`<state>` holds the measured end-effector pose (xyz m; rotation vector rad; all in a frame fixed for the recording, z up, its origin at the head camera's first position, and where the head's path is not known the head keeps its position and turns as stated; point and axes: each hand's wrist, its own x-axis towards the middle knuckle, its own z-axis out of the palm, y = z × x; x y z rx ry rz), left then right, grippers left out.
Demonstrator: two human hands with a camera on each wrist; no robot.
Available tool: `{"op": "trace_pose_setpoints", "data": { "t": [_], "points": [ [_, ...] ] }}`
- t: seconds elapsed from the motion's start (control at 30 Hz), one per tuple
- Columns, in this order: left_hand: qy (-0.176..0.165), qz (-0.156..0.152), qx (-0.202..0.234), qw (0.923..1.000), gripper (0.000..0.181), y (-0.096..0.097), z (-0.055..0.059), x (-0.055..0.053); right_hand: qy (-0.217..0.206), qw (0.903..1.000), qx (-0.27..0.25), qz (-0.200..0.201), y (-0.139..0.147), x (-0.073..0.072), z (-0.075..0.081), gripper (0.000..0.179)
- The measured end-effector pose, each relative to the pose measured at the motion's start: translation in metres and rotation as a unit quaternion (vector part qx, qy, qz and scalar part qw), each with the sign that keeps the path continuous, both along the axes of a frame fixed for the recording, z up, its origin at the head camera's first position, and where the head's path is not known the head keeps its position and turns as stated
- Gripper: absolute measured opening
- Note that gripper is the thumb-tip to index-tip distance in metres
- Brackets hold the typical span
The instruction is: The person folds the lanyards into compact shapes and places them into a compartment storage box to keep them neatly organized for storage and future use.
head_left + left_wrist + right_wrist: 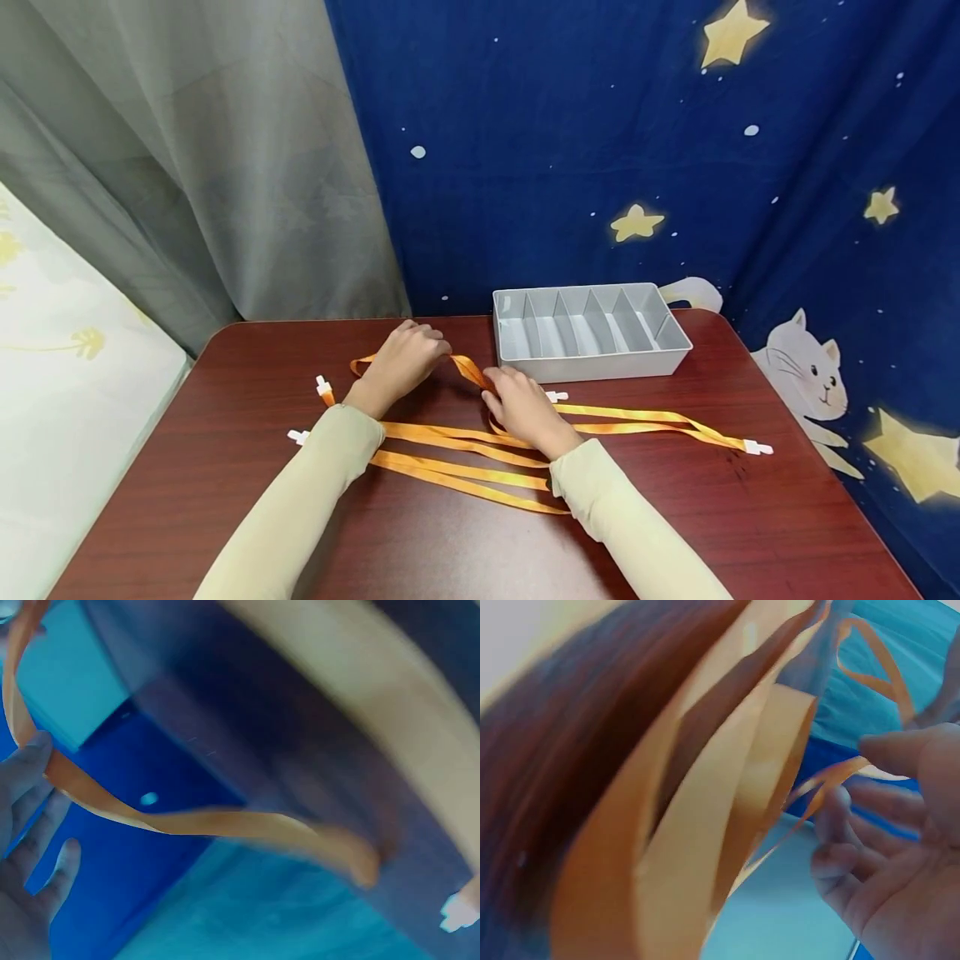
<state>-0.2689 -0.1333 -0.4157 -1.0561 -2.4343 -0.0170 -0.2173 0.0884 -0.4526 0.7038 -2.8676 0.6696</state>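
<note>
An orange lanyard strap [468,369] stretches between my two hands above the table. My left hand [408,358] pinches it between thumb and fingers; in the left wrist view a length of strap [225,823] trails away from that hand in a loop. Closer to the box, my right hand [525,408] pinches the same strap [840,772] between thumb and forefinger, its other fingers loosely bent. More orange lanyards [465,475] lie side by side below the hands, partly covered by the forearms. White plastic clips [324,387] show at the left ends.
A grey divided box [600,368] stands at the table's back edge, beyond the right hand. Another lanyard [637,414] lies to the right, its white clip [757,447] toward the table's right edge. A blue starry curtain [525,167] hangs behind the dark red table [450,558].
</note>
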Motion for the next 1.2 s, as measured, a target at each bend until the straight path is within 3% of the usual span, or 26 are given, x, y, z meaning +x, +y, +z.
{"op": "trace_pose_setpoints", "data": {
  "t": [0.13,0.47,0.63,0.8,0.93,1.2],
  "points": [
    [0.027,-0.019,0.022,0.9992,0.010,0.005,0.016,0.003,-0.029,0.9970,-0.070,-0.018,-0.001,-0.002,0.006,0.037],
    [0.071,-0.049,0.040,0.9955,0.010,0.014,0.046,0.013,-0.063,0.9884,-0.138,0.007,0.004,-0.002,0.016,0.041],
    [0.079,-0.056,0.050,0.9941,0.012,0.016,0.052,0.014,-0.097,0.9747,-0.200,0.023,0.009,-0.003,0.021,0.043],
    [0.073,-0.068,0.057,0.9934,0.013,0.018,0.059,0.014,-0.142,0.9511,-0.272,0.037,0.016,-0.005,0.028,0.038],
    [0.088,-0.086,0.066,0.9901,0.008,0.021,0.067,0.013,-0.151,0.9346,-0.315,0.066,0.019,-0.006,0.034,0.028],
    [0.098,-0.101,0.090,0.9861,0.010,0.025,0.082,0.014,-0.130,0.9284,-0.332,0.104,0.025,-0.003,0.040,0.026]
  ]
}}
